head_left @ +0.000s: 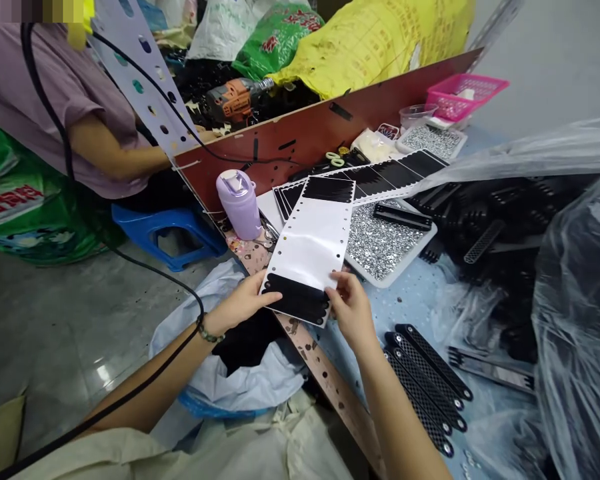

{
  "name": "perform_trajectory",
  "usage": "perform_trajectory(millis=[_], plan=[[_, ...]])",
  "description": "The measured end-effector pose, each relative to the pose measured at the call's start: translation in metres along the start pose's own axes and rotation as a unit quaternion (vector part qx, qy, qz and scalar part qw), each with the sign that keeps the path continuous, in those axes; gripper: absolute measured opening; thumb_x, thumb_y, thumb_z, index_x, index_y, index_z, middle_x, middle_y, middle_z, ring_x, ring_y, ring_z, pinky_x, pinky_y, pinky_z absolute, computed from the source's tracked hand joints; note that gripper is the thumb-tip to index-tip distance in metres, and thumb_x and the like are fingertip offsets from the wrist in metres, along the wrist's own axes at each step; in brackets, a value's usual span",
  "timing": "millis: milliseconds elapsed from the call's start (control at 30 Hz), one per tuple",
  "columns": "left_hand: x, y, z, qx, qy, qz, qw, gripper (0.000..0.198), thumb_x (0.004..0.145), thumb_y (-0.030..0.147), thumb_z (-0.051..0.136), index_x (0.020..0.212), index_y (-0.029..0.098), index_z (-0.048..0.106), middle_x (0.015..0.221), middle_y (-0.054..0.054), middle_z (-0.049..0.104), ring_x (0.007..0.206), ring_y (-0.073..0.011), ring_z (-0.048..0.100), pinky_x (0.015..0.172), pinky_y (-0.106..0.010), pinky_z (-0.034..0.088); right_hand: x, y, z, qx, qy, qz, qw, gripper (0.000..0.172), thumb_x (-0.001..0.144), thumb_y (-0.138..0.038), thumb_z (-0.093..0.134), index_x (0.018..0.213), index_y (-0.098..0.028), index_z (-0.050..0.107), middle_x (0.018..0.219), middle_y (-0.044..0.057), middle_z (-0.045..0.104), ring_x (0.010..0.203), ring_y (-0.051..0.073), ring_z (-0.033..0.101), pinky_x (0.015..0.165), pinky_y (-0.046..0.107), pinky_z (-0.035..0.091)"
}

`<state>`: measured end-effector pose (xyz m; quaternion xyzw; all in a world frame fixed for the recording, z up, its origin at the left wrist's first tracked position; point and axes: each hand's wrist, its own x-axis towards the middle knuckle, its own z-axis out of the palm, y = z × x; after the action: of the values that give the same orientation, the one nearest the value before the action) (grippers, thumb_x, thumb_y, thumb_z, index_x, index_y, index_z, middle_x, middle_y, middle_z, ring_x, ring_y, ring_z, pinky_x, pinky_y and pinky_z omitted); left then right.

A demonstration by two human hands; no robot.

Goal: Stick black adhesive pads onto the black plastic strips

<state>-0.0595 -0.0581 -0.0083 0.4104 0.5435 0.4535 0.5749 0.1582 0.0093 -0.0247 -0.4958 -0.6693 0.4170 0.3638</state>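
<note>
At centre, white sheet (313, 233): black bands (330, 189) at both ends, slanting over the edge of the counter (395, 310).
Left hand (247, 298): at 8 o'clock, clamped on the sheet.
Right hand (353, 310): at 5 o'clock, apart from the left, fingertips pinching the sheet's edge.
Near black band (297, 298): apparently being loosened there; the next move would likely call for a steady peel, left hand bracing.

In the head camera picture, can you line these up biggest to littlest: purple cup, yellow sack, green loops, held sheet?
Largest to smallest, as they look:
1. yellow sack
2. held sheet
3. purple cup
4. green loops
The sack is farther away than the sheet, yet looks bigger.
</note>
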Motion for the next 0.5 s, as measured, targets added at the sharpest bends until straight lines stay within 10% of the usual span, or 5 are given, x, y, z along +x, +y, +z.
perform_trajectory(millis=[233, 333, 500], plan=[[0.007, 0.006, 0.027, 0.125, -0.008, 0.078, 0.989, 0.024, 0.083, 0.036, 0.062, 0.085, 0.012, 0.064, 0.08, -0.003, 0.063, 0.076, -0.0169, 0.059, 0.07, -0.027, 0.049, -0.031, -0.024, -0.03, -0.234, 0.156, -0.161, 0.946, 0.017, 0.086, -0.024, 0.056, 0.101, -0.021, 0.063, 0.103, 0.012, 0.055, 0.094, 0.023, 0.055, 0.081, 0.043, 0.049], [0.01, 0.013, 0.045, 0.161, -0.035, 0.132, 0.978, 0.021, 0.085, 0.033, 0.06, 0.084, 0.012, 0.065, 0.085, -0.004, 0.062, 0.083, -0.0181, 0.059, 0.076, -0.028, 0.049, -0.035, -0.038, -0.028, -0.27, 0.072, -0.278, 0.919, 0.031, 0.088, -0.016, 0.053, 0.118, -0.023, 0.059, 0.11, 0.012, 0.061, 0.1, 0.023, 0.056, 0.085, 0.041, 0.049], [0.015, 0.023, 0.061, 0.174, -0.091, 0.223, 0.955, 0.019, 0.089, 0.022, 0.054, 0.099, 0.016, 0.068, 0.103, -0.007, 0.062, 0.102, -0.0199, 0.057, 0.092, -0.032, 0.045, -0.031, -0.036, -0.024, -0.246, 0.007, -0.282, 0.927, 0.038, 0.091, -0.015, 0.048, 0.127, -0.023, 0.054, 0.108, 0.009, 0.067, 0.097, 0.021, 0.06, 0.084, 0.037, 0.051]])
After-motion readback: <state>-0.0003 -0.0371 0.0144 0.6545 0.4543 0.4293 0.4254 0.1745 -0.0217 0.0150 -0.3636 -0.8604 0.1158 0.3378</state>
